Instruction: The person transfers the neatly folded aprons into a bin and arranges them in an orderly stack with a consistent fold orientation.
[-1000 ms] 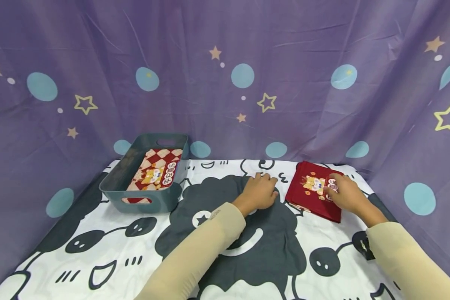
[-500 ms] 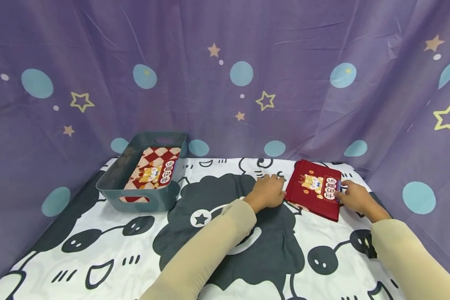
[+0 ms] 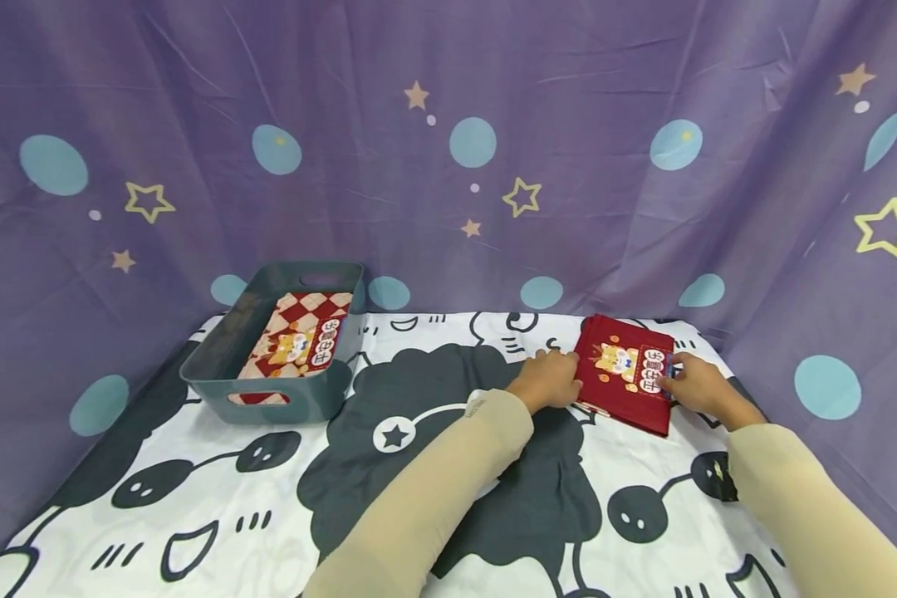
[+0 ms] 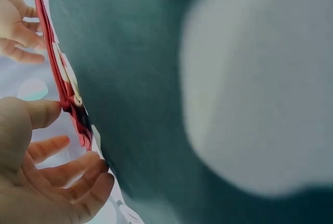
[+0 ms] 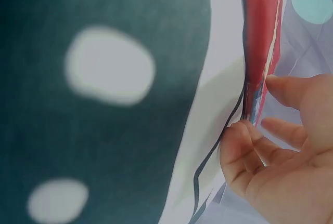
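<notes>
A folded red cloth (image 3: 622,374) with a cartoon dog and white lettering lies at the table's back right. My left hand (image 3: 549,378) is at its left edge. In the left wrist view, that hand's thumb (image 4: 44,114) touches the cloth's layered edge, with the other fingers spread beside its lower end. My right hand (image 3: 706,386) pinches the right edge, where a blue strip shows. The right wrist view has the thumb (image 5: 286,89) on the upper face and curled fingers (image 5: 239,141) at the lower end.
A grey-green plastic basket (image 3: 265,407) stands at the back left. In it lies a red-and-cream checked folded cloth (image 3: 295,340) with a similar dog print. The patterned tablecloth (image 3: 217,482) runs back to a purple curtain (image 3: 389,183).
My right hand has gone from over the red cloth's lettering to its right edge. My left hand has slid right, up to the left edge. The basket stays put while the view shifts slightly.
</notes>
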The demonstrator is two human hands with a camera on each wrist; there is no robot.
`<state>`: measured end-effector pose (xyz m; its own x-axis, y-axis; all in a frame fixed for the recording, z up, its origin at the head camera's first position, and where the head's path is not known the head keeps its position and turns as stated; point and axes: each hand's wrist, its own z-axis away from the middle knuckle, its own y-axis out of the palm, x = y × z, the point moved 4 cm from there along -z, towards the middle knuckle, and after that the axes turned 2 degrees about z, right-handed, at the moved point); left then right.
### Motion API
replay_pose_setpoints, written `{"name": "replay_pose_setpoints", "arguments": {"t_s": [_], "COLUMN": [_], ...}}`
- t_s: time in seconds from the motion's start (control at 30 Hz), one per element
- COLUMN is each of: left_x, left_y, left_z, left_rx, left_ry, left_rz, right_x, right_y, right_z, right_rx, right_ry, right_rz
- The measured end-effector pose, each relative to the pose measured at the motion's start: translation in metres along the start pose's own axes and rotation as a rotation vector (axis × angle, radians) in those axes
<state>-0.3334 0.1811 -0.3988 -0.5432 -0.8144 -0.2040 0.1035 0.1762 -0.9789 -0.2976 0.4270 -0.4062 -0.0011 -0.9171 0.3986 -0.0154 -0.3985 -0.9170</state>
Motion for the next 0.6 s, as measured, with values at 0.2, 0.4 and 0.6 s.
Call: {"name": "replay_pose_setpoints", "arguments": {"t_s": [0.2,0.4,0.6], "left_x": [-0.008,-0.016,-0.018], "left_y": [0.002,0.002,0.003], "left_z": [-0.006,-0.007,-0.009], "left_rx": [0.015,0.012,-0.028], "left_ry": [-0.053,-0.079,-0.127], "left_rz": [0.026,0.046,0.150], "right_x": [0.008,0.010,0.013], "right_y": [0.001,0.002,0.000], "right_z": [-0.003,-0.005,-0.008], "right_rx": [-0.017,-0.033,-0.053], "right_ry": [-0.020,-0.004,0.009], "right_rz": [0.006,0.020,0.016]}}
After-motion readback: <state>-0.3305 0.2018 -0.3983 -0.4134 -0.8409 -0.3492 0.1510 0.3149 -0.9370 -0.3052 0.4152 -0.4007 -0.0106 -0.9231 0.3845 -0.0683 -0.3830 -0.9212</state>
